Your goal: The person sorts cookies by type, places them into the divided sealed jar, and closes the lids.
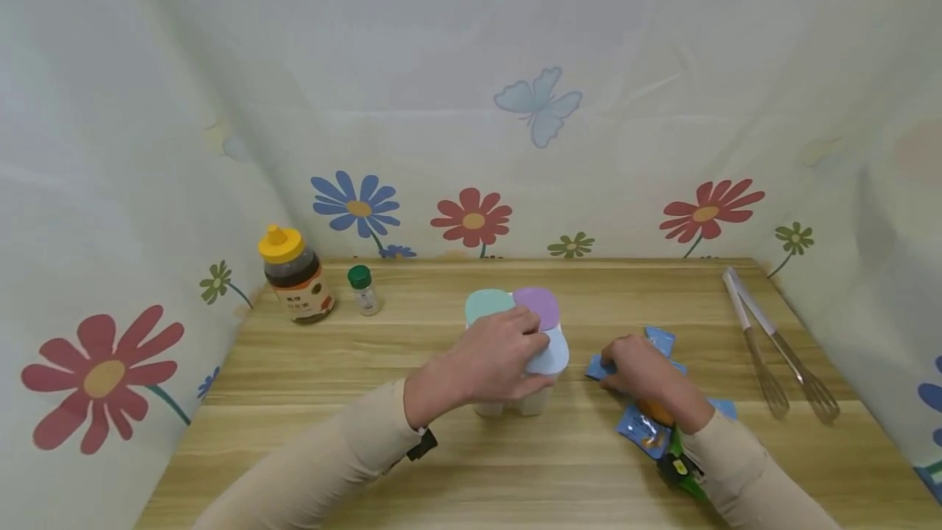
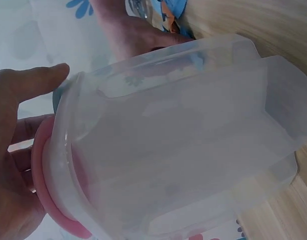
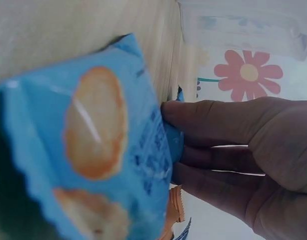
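On the pale wooden table (image 1: 309,440), the left hand (image 1: 489,362) lay over a translucent plastic four-compartment container (image 1: 526,350) with pastel teal, purple, blue and pink lids, fingers curled over its top and gripping it at the table's middle. Just to its right, the right hand (image 1: 636,366) pressed down among small blue snack packets (image 1: 646,430), fingertips (image 3: 193,117) pinching one blue packet (image 3: 93,150). Farther right lay two metal whisks (image 1: 780,358); at back left stood a yellow-capped honey bottle (image 1: 294,275) and a small green-capped jar (image 1: 364,289).
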`<move>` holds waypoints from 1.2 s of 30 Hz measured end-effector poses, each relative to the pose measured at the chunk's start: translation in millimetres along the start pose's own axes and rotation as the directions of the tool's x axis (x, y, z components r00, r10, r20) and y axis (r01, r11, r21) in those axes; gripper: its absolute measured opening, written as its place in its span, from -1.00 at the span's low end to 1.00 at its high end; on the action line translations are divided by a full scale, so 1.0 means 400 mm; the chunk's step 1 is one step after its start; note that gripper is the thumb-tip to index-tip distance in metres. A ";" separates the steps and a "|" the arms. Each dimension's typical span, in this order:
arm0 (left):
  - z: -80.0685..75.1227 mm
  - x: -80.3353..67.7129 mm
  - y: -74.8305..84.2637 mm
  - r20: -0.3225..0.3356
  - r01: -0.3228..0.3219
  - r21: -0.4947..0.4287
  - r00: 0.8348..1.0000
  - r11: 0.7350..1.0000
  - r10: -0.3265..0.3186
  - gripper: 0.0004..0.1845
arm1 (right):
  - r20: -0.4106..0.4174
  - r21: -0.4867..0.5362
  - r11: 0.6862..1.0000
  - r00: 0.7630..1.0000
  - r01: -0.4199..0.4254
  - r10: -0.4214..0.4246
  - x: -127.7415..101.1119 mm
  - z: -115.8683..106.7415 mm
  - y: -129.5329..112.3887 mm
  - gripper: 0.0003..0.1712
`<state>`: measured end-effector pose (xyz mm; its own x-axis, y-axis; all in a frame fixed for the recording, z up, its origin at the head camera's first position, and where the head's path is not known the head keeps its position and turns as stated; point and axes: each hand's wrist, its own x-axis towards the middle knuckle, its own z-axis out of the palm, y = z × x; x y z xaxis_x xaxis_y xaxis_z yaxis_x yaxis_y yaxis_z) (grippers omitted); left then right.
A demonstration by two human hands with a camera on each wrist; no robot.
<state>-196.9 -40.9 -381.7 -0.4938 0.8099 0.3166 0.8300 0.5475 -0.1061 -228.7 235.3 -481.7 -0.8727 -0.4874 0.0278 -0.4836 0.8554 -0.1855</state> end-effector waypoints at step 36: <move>-0.008 0.011 -0.014 -0.209 0.010 -0.134 0.977 0.991 -0.038 -0.82 | -0.018 0.017 0.999 0.999 -0.051 0.052 -0.006 0.000 -0.012 -0.86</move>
<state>-203.0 -41.2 -376.8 -0.4594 0.7269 0.5104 0.8525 0.5222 0.0237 -224.3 232.6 -481.1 -0.8976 -0.4393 0.0361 -0.4370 0.8761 -0.2037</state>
